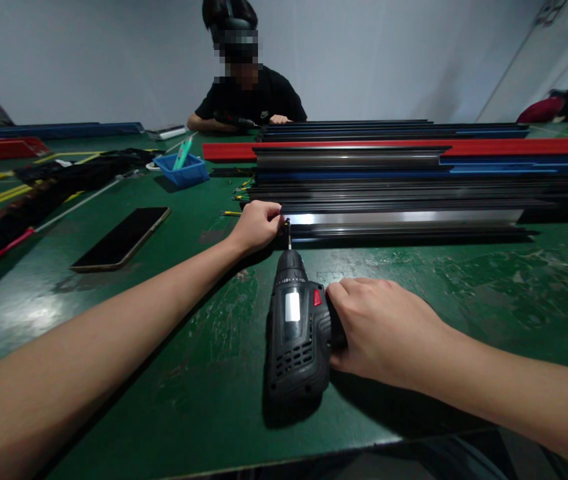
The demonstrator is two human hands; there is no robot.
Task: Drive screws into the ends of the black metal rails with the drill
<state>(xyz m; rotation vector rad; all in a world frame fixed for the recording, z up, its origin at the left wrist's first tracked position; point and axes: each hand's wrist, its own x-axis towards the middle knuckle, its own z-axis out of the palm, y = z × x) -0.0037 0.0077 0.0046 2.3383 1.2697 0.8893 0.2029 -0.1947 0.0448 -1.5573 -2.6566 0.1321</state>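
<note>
My right hand wraps round the handle of a black cordless drill with a red switch. The drill lies level, and its bit points away from me to the left end of a shiny metal profile. There my left hand is closed, thumb and fingers pinched beside the bit tip. Whatever sits in that pinch is too small and covered to make out. A yellow wire end sticks out to the left behind this hand.
More long profiles in black, blue and red lie behind. To the left are a phone, a blue bin holding a teal tool, and a red-handled screwdriver. A co-worker sits across the green table.
</note>
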